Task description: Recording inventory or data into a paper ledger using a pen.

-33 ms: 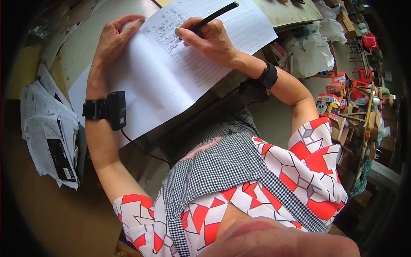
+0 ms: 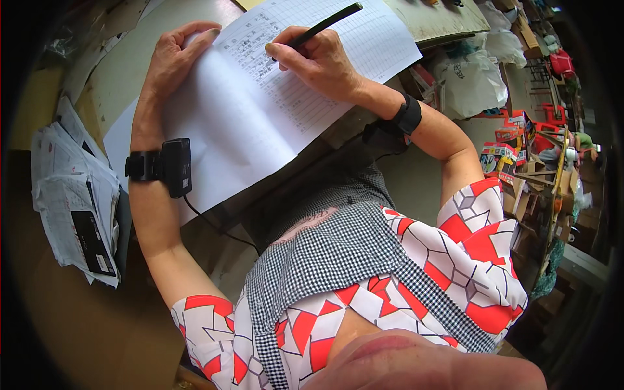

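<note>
A black pen (image 2: pixel 328 25) is gripped in my right hand (image 2: pixel 320 64), its tip end down at the handwritten lines of a ruled white page (image 2: pixel 364 49). The writing point itself is hidden by my fingers. My left hand (image 2: pixel 179 58) is curled at the upper edge of a blank white sheet (image 2: pixel 214 140), which bulges up beside the written page. Its thumb and forefinger come together on that sheet; the other fingers are tucked in and partly hidden. The papers lie on a pale table (image 2: pixel 140 55) and reach over its near edge.
A stack of papers and folders (image 2: pixel 71 188) stands left of the table. Black strapped devices sit on both forearms, with a cable (image 2: pixel 221 231) hanging from the left one. White plastic bags (image 2: pixel 471 84), red boxes (image 2: pixel 500 159) and cluttered shelving fill the right side.
</note>
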`<state>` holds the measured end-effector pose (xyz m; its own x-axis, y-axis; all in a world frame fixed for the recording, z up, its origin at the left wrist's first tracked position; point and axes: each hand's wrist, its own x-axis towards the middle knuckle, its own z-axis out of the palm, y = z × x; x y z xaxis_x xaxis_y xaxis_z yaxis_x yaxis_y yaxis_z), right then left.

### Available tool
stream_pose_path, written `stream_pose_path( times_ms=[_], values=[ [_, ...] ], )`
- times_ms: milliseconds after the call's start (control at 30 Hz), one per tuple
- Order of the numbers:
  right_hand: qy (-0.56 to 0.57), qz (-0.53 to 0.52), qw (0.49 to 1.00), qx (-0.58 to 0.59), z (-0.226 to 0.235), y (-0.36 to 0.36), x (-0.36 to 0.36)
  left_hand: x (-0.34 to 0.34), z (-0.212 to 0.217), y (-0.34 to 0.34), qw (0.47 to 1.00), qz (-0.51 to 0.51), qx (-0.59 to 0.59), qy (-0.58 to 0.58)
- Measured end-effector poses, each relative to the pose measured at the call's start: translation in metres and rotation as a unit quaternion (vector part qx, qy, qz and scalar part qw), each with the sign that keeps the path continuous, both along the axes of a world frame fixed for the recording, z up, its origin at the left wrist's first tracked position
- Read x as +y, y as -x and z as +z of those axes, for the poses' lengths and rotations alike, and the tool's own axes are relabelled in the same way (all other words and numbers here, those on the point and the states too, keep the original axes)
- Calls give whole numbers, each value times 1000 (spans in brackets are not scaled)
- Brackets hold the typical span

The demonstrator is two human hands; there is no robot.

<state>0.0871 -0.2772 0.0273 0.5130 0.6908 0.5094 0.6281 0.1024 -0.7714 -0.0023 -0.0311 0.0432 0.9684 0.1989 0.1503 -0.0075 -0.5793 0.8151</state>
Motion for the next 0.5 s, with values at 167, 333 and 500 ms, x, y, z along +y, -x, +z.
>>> stream_pose_path(
  times_ms=[167,333,500],
  values=[
    [12,8,1000,-22,3,0,-6,-3,-2,0,1000,11,5,-5],
    [9,15,1000,-22,4,1,-7,-3,-5,1,1000,13,13,9],
    [7,12,1000,-23,4,0,-8,-7,-2,1,1000,20,16,2]
  ],
)
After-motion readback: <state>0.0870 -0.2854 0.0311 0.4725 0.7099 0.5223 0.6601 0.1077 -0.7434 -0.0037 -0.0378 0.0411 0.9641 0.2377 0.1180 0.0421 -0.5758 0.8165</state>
